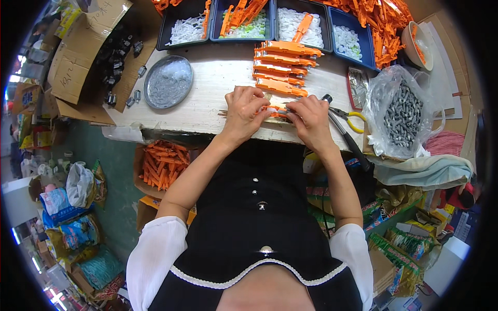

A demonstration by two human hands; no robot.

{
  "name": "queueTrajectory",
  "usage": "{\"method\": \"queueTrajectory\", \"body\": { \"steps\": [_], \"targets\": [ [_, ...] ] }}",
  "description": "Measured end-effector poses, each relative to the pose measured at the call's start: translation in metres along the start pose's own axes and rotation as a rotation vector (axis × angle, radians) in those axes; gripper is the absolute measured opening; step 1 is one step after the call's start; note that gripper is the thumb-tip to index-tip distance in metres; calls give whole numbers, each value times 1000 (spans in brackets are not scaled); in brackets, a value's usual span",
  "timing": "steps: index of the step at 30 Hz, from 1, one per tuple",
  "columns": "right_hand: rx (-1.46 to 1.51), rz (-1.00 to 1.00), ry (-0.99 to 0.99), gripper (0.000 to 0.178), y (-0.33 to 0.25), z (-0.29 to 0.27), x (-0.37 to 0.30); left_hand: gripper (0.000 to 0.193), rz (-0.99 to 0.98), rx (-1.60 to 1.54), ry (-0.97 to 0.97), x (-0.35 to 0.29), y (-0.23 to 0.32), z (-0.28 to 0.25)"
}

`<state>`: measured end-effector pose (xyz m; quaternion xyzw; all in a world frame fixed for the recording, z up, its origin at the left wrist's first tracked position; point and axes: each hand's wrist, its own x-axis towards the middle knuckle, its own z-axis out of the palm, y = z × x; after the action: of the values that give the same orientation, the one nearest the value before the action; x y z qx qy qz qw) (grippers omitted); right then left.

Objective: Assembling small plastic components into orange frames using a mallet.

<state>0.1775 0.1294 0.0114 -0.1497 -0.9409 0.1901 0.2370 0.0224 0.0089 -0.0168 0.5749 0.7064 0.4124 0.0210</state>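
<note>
Left hand [243, 113] and right hand [313, 122] pinch an orange part [278, 110] on the bench [210, 83], seemingly steadying it. Trays [241, 40] stand beyond, likely for easy reach.

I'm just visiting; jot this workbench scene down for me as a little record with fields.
Left hand: thumb and fingers at an orange piece, grip partly hidden
Right hand: fingers at that piece's right end, contact unclear
Beyond the hands: a row of larger orange parts
Back of bench: trays holding small white pieces, some with orange parts on top
Left side: round grey dish
Right side: hammer, yellow-handled pliers, clear bag of grey pieces
</note>
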Motion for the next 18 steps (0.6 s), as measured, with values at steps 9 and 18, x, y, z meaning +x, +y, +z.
{"method": "queueTrajectory", "body": {
  "steps": [9, 18],
  "targets": [
    [0, 41, -28, 16, 3, 2, -3, 14, 66, 43, 23, -2, -2, 1],
    [19, 54, -45, 16, 3, 1, -3, 13, 81, 35, 37, -2, 0, 1]
  ]
}}
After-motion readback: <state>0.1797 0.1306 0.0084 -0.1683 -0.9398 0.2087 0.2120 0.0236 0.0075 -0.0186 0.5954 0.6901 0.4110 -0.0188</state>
